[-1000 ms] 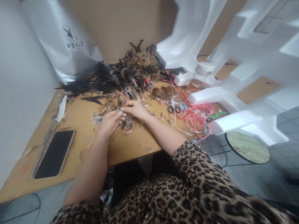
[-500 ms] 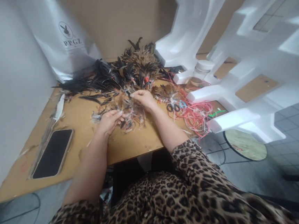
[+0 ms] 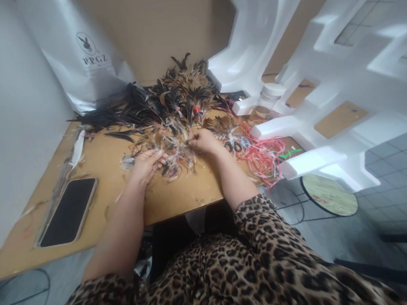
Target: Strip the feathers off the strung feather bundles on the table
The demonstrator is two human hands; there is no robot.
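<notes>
Brown and pale loose feathers (image 3: 171, 148) lie in a tangled heap on the tabletop between my two hands. My left hand (image 3: 147, 166) is at the heap's near left side, thumb and fingers pinched together; what they hold is too small to make out. On the right, my right hand (image 3: 205, 142) is closed at the fingertips on a small dark feather (image 3: 187, 143), just above the heap. Behind both hands lie bunches of long black feathers (image 3: 124, 109) and a thick brown feather bundle (image 3: 192, 87).
A phone (image 3: 69, 211) lies at the table's left, near a white feather (image 3: 77, 148). Scissors (image 3: 233, 146) and a tangle of pink string (image 3: 266, 159) are at the right. White foam packing (image 3: 311, 162) stands beyond, with a clear jar (image 3: 269, 94) beside it. A silver bag (image 3: 86, 77) leans behind.
My right hand has moved a little right and toward me, its fingers curling in more. My left hand stays pinched in nearly the same place. The view has shifted slightly.
</notes>
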